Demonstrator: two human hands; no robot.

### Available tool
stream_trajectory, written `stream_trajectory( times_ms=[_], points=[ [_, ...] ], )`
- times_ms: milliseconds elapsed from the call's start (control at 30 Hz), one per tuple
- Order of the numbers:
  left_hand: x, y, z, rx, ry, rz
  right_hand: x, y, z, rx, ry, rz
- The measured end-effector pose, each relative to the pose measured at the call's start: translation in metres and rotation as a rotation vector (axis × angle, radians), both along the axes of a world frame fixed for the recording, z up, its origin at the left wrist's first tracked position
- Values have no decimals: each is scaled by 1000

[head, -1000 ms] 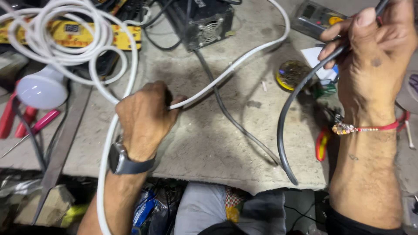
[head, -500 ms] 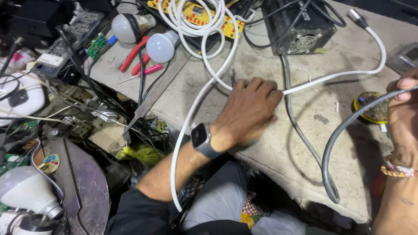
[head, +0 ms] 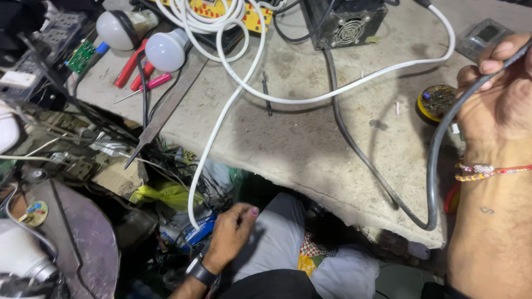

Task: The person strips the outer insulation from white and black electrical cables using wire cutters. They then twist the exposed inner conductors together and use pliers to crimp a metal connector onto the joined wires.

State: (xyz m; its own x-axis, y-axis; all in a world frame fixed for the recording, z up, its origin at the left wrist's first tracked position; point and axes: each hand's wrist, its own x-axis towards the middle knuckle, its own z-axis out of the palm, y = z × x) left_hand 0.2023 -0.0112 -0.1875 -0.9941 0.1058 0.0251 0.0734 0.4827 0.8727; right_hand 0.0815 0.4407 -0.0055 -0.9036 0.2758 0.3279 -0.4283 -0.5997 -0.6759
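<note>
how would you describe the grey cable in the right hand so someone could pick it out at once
Start at the worn concrete workbench and look to its right edge, where the right hand is raised. The grey cable runs from that grip down in a curve to the bench's front edge. Unlike the white cable beside it, it is dark grey.

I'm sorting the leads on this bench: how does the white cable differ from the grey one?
The white cable is coiled at the top of the bench, its free end hanging over the edge; the grey cable makes one bend.

The right hand grips the grey cable; the left hand holds neither.

Both cross the bench.
</note>
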Motion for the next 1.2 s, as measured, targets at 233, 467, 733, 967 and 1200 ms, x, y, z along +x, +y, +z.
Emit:
stream_trajectory(
  times_ms=[233,467,733,967,1200],
  points=[
    [9,-52,-13,15,492,323,-18,-9,-13,25,-40,112],
    [-7,-49,115,-435,1339,402,-11,-18,-3,135,54,64],
    [-99,54,263,-161,1087,-219,12,-37,22,380,135,-113],
    [-214,165,271,42,971,-714,23,-17,46,704,-3,-302],
    [-250,173,200,-60,934,-824,11,-26,45,1089,-171,-164]
  ],
)
